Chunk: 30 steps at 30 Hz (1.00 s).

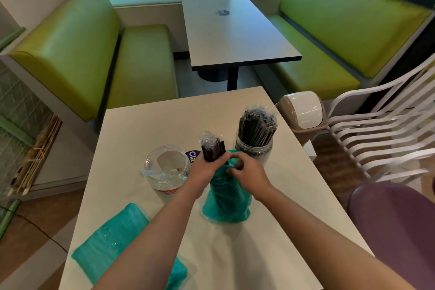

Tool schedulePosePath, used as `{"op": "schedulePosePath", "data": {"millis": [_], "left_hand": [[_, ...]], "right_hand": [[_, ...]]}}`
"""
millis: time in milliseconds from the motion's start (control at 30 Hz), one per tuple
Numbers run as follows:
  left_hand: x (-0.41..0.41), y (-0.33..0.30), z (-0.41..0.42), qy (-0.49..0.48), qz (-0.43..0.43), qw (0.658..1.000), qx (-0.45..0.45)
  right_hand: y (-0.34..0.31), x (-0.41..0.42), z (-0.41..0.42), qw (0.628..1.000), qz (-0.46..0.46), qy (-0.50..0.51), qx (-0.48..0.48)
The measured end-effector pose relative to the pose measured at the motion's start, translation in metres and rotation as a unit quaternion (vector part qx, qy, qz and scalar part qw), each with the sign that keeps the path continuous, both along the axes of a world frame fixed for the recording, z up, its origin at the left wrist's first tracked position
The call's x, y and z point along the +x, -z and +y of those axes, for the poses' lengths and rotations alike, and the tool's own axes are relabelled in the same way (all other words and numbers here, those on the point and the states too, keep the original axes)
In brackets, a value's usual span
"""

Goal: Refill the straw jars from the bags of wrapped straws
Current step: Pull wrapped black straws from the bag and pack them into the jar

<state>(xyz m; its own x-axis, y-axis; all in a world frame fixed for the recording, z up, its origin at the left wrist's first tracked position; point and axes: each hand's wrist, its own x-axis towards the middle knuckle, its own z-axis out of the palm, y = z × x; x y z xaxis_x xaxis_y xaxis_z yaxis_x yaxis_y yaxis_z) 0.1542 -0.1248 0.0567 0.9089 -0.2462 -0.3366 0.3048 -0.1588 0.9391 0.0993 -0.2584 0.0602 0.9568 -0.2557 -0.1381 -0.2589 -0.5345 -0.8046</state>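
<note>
A flat green bag lies nearest. Mid-table, the left hand grips a straw bundle rising from the upright bag; the right hand pinches its rim. A snag could tip the bag. Beyond stand the empty jar and full jar.

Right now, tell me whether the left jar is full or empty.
Nearly empty. The left jar is clear glass showing only one pale wrapped straw lying across it, while the right jar is packed with dark straws.

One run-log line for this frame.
left hand: grips straw bundle | right hand: holds green bag mouth | right jar: full
</note>
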Motion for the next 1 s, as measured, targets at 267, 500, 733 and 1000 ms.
{"op": "schedulePosePath", "data": {"millis": [267,500,733,1000], "left_hand": [[-0.002,-0.001,0.014,0.113,0.029,0.992,-0.057],[-0.005,0.009,0.011,0.078,0.010,0.997,-0.026],[-0.008,0.007,0.006,0.064,-0.023,0.998,-0.009],[-0.006,0.007,0.004,0.043,-0.035,0.998,-0.007]], "right_hand": [[0.002,0.006,-0.013,0.995,0.041,-0.006,0.093],[-0.006,0.008,-0.017,0.968,0.075,-0.002,0.239],[-0.003,0.014,-0.016,0.971,0.046,-0.005,0.234],[-0.007,0.017,-0.015,0.969,0.043,0.015,0.245]]}}
